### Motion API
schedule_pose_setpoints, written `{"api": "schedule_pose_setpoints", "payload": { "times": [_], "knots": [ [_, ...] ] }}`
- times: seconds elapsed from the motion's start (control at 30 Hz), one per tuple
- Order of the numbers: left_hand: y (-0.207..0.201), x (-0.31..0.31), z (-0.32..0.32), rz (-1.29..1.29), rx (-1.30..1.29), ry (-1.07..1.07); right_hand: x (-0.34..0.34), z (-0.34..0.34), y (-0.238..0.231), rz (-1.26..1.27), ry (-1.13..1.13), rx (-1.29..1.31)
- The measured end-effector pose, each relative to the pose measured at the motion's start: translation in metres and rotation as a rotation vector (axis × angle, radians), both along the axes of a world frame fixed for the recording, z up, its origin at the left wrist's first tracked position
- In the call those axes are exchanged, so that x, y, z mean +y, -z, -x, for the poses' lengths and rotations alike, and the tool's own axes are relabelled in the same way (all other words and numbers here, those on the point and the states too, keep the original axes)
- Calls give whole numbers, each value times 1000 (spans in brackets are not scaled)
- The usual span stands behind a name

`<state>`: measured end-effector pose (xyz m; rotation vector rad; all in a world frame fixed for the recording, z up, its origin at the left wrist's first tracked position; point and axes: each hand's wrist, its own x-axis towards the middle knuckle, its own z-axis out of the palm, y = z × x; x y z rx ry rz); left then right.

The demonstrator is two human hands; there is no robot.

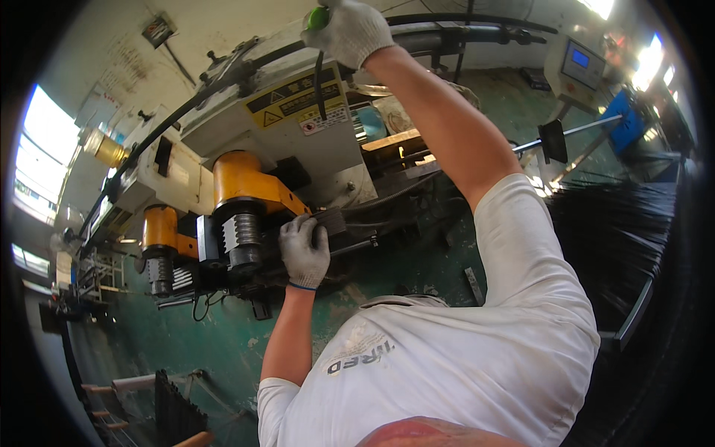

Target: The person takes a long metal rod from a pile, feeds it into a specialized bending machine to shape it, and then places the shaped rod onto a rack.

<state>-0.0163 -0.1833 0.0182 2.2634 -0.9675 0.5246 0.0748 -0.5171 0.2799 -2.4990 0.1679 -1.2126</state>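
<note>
Both my hands wear pale knitted gloves. My right hand (350, 33) is raised high at the top of the view, its fingers closed round a rounded green knob (318, 18) above the machine. Lower down, my left hand (305, 249) rests with bent fingers against the machine's front, just right of a ridged metal roller (242, 231) under an orange housing (240, 179). Beside its thumb sits a dark ribbed block (331, 221). Whatever lies under the left fingers is hidden.
A second orange housing (160, 229) with a ridged roller stands further left. Black hoses (179, 112) cross the machine top. To the right, long dark rods (611, 231) lie massed in a metal frame. A control panel (583, 63) stands at the far right.
</note>
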Motion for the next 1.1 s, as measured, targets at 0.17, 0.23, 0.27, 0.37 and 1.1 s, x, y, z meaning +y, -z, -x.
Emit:
{"api": "schedule_pose_setpoints", "payload": {
  "times": [0.17,0.23,0.27,0.37,1.1],
  "knots": [
    [-11,0,-6,56,92,-68,-17,-110,-25,127,39,280],
    [-20,-3,-6,45,110,-57,-45,-152,-12,348,79,448],
    [-23,-6,-6,46,139,-38,-61,-172,-6,402,62,509],
    [-19,5,-2,67,127,-108,-38,-181,-6,291,-133,666],
    [68,289,153,175,1045,-322,208,122,121,123,-249,-407]
  ]
}}
